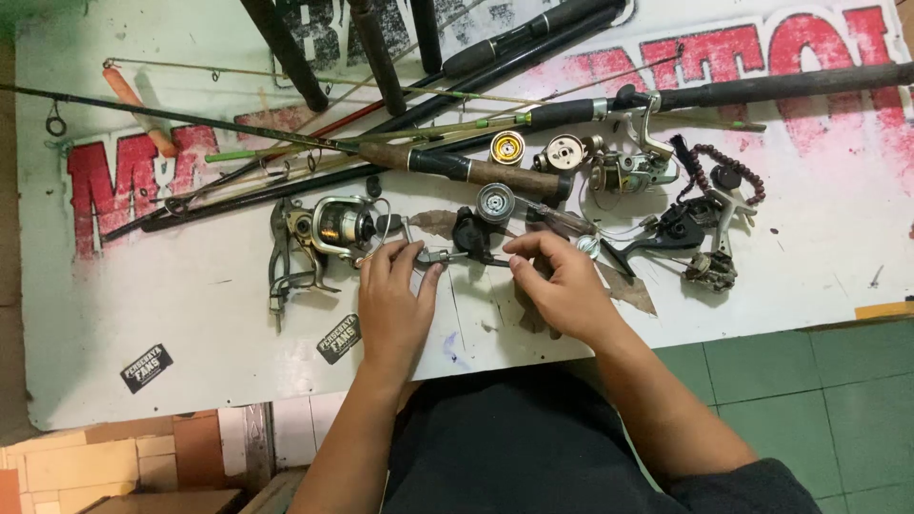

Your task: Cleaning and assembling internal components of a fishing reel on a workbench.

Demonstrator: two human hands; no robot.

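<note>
The left hand lies flat-fingered on the white table, its fingertips pinching a small metal crank piece; the right hand curls narrow around the same dismantled black reel body, which sits at the table's middle, just near of the rods.

Loose parts lie close by: a silver spool just beyond the reel body, a gold spool farther off, a small washer touching the right fingers; a nudge from either wrist could, I judge, roll 1 of them off the near edge onto the green tiles; the whole reel at left could snag a sleeve.

2 black diamond-shaped stickers sit near-left; large red and black painted lettering spans the far side.
</note>
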